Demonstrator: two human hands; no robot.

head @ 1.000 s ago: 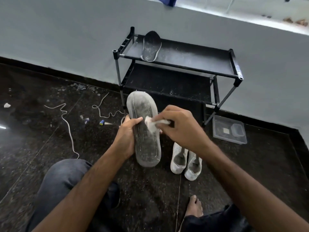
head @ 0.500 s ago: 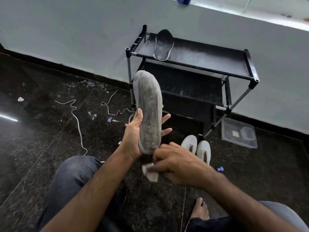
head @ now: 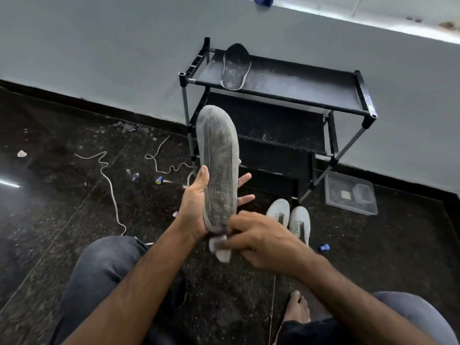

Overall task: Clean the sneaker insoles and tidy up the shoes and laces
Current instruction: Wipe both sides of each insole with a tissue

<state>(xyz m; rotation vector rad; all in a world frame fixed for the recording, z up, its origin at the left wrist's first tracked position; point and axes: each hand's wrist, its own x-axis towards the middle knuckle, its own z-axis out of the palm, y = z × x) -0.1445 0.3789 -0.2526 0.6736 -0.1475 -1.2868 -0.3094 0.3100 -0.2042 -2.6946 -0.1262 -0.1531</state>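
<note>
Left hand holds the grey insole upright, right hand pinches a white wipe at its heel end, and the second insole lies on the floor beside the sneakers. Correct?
Not quite. The head view shows the second insole lying on the top shelf of the black rack, not on the floor. The left hand, grey insole, right hand, white wipe and sneakers match.

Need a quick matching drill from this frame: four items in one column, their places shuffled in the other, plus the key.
Things:
1. grey insole
2. dark insole
3. white sneakers
4. clear plastic box

Places:
A. on the floor right of the shoe rack, by the wall
B. top shelf of the rack, left end
C. held upright in the left hand
D. side by side on the floor in front of the rack

Pairs: 1-C, 2-B, 3-D, 4-A

The right hand grips a white wipe at the grey insole's lower end.
</note>
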